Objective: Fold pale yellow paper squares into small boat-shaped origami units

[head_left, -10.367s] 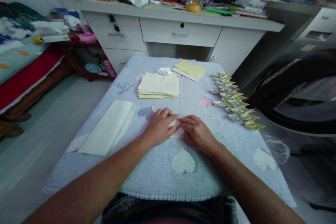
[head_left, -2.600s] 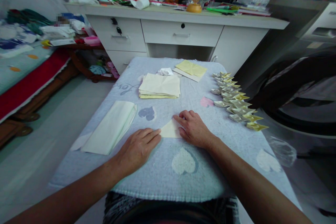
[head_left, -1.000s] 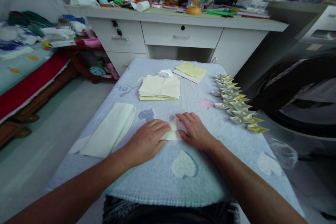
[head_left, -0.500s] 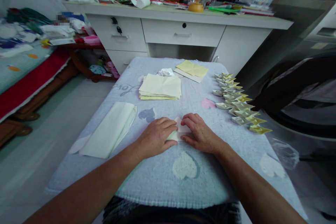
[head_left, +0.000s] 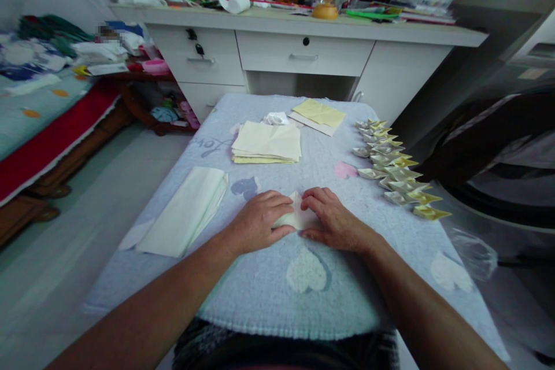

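Note:
A small pale sheet of folded paper (head_left: pixel 296 218) lies on the cloth-covered table, its pointed top showing between my hands. My left hand (head_left: pixel 263 221) holds the left part, thumb along the near edge and fingers bent over the far side. On the other side, my right hand (head_left: pixel 333 219) grips the right part with curled fingers and thumb apart below them. Both hands hide much of the paper. Beyond them sits a stack of cream and yellow sheets (head_left: pixel 266 141). Folded pale-green paper (head_left: pixel 186 211) rests to the left.
Rows of small folded paper boats (head_left: pixel 396 176) line the table's right side. At the back are a yellow sheet (head_left: pixel 319 111) and a crumpled white tissue (head_left: pixel 276 118). A clear plastic bag (head_left: pixel 473 254) hangs by the right edge. A cluttered white desk (head_left: pixel 303 58) stands behind.
The white flap by my right fingers now lies more under my hand, with less of it showing. Both hands stay in nearly the same place; the view has shifted slightly.

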A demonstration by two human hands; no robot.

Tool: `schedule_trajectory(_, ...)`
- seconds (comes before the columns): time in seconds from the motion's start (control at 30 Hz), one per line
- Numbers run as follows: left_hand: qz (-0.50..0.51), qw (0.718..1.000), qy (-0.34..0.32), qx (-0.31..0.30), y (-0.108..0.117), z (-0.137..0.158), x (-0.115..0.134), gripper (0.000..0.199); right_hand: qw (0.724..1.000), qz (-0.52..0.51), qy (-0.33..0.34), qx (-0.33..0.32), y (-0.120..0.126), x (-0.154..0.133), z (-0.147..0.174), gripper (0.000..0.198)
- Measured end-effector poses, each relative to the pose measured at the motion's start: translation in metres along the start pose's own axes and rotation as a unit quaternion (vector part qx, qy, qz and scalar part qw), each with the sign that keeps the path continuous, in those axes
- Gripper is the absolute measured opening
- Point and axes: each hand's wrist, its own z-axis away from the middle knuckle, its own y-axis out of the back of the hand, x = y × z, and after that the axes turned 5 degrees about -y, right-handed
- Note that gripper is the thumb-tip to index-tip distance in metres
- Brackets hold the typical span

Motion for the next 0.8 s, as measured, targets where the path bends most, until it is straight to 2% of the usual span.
schedule_trajectory(0.3,-0.032,0.999,-0.015,0.029,-0.0038,-0.0018,0.0024,0.021,1.0,-0.012,-0.007,0.001,0.0027,-0.0026,0.0,0.022)
schedule_trajectory(0.43,-0.011,0.999,-0.031,0.013,-0.0037,-0.0002,0.0032,0.02,1.0,-0.007,-0.012,0.016,0.0008,-0.0043,-0.0014,0.024)
schedule_trajectory(0.53,0.0,0.999,-0.033,0.005,-0.004,0.0016,0.0029,0.024,1.0,-0.009,-0.006,0.024,0.0011,-0.0056,-0.0024,0.013)
schedule_trajectory(0.8,0.015,0.999,-0.029,0.015,-0.0066,0.0008,0.0016,0.013,1.0,0.002,0.009,0.027,0.0002,-0.0049,-0.0022,0.008)
